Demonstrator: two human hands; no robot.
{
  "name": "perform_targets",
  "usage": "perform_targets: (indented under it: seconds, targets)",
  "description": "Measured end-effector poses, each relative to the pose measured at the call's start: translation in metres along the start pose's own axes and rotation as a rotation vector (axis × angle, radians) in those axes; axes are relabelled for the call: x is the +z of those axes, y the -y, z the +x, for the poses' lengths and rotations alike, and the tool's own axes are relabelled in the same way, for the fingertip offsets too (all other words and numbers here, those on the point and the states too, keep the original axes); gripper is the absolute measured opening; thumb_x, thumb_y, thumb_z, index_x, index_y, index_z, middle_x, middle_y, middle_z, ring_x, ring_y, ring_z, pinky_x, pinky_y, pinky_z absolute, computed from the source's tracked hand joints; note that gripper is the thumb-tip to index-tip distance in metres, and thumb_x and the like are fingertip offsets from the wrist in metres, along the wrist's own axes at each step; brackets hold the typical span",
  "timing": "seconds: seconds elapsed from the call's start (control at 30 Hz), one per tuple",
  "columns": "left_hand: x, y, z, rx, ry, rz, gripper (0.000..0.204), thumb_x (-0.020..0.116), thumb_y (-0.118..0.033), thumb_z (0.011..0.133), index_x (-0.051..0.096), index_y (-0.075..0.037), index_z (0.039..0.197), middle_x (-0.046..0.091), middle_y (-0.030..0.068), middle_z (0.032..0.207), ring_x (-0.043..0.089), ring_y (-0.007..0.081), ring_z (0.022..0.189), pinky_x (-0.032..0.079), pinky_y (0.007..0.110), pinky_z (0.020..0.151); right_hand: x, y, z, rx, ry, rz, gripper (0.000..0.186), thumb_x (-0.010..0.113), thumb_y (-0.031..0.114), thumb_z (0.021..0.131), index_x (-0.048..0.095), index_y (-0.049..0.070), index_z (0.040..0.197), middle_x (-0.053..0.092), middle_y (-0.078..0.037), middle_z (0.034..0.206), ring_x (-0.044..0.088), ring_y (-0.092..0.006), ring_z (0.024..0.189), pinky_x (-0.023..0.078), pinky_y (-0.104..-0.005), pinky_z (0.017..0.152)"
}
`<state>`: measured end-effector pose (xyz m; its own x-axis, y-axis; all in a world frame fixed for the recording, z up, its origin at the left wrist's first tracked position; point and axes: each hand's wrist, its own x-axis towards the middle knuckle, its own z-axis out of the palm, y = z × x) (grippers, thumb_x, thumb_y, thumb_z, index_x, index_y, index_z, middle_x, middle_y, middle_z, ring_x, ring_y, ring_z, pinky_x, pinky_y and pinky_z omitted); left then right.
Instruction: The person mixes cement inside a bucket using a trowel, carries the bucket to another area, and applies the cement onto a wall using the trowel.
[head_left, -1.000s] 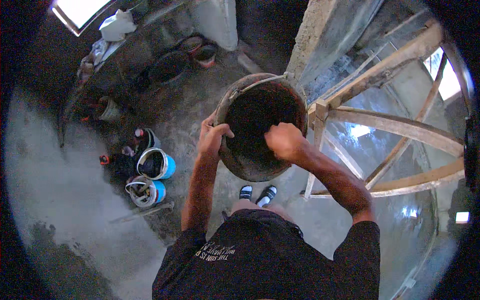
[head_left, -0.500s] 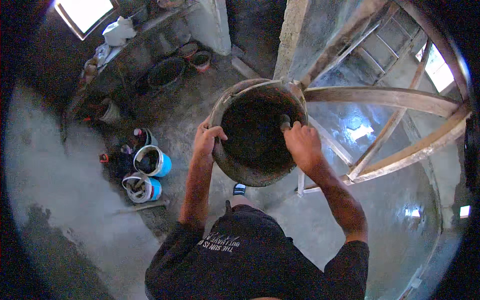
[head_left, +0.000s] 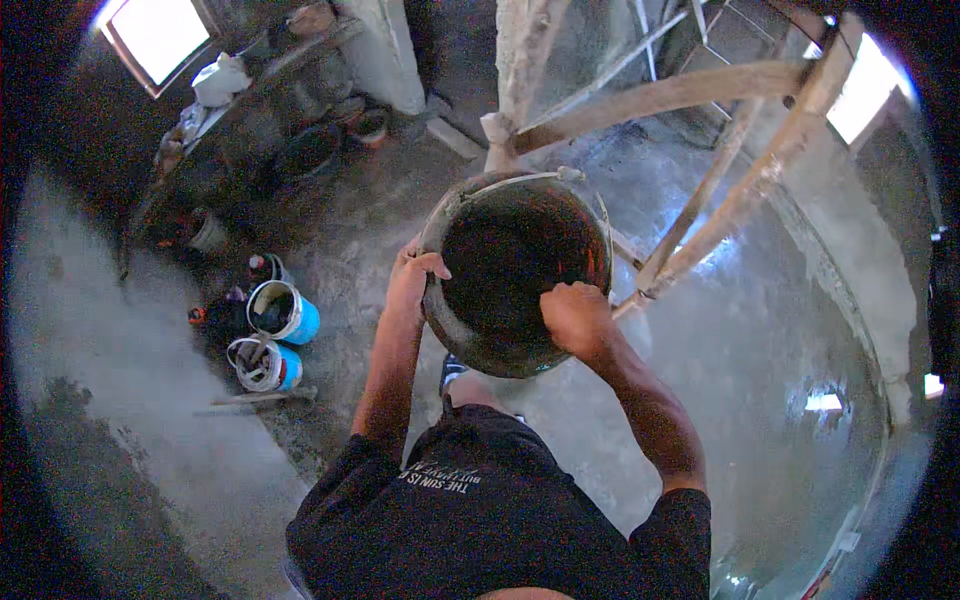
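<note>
Bucket: large, dark, round bucket (head_left: 447, 325), material indistinct; rim greyish and worn, interior nearly black, reddish flecks toward the right.
Handle: pale, thin, curved handle (head_left: 520, 179), lay beyond both hands.
Axis: mouth faced up toward the wearer; depth ran away below.
Left hand (head_left: 412, 272): grasped the rim, thumb inward.
Right hand (head_left: 578, 315): clenched over the mouth; contents could not be told.
Position: bucket stood between the hands.

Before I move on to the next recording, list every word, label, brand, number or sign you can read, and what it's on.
Black shirt: small white printed lettering, only partly legible; I'm not copying the wording.
Upper blue-and-white pail and lower blue-and-white pail: any print is too small and blurred to read.
Dark bucket: no lettering visible.
No other writing or sign can be made out.
</note>
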<state>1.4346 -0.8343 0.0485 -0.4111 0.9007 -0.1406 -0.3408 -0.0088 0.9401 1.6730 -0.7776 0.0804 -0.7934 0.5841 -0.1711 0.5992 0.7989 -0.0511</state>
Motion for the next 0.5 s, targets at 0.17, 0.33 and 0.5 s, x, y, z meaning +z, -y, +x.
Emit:
perform_targets:
  seconds: [0.17,0.33,0.5]
  targets:
    - [0.043,0.006,-0.025,-0.018,0.048,-0.054,0.037,0.052,0.005,0.057,0.061,-0.002,0.092,0.058,0.0022,0.071,0.053,0.0142,0.057,0.043,0.026,0.053,0.002,-0.037,-0.049,0.026,0.128,0.262,0.017,0.067,0.015,0.065,0.066,0.0,0.074,0.065,-0.022,0.079,0.065,-0.0387,0.08,0.054,-0.0452,0.072]
    - [0.077,0.013,-0.023,-0.101,0.068,0.049,0.028,0.054,0.001,0.057,0.059,-0.003,0.084,0.055,0.0018,0.066,0.05,0.0132,0.054,0.041,0.026,0.051,-0.002,-0.06,-0.084,0.139,0.097,0.389,0.018,0.066,0.015,0.069,0.066,0.001,0.079,0.064,-0.024,0.08,0.064,-0.0404,0.081,0.053,-0.0468,0.073]
    - [0.114,0.023,-0.015,-0.167,0.122,0.056,0.022,0.054,0.0,0.058,0.057,-0.004,0.079,0.053,0.0018,0.064,0.049,0.013,0.052,0.039,0.026,0.048,-0.023,-0.077,-0.111,0.302,0.101,0.156,0.014,0.064,0.013,0.071,0.069,0.003,0.079,0.067,-0.021,0.084,0.066,-0.0361,0.082,0.054,-0.0455,0.073]
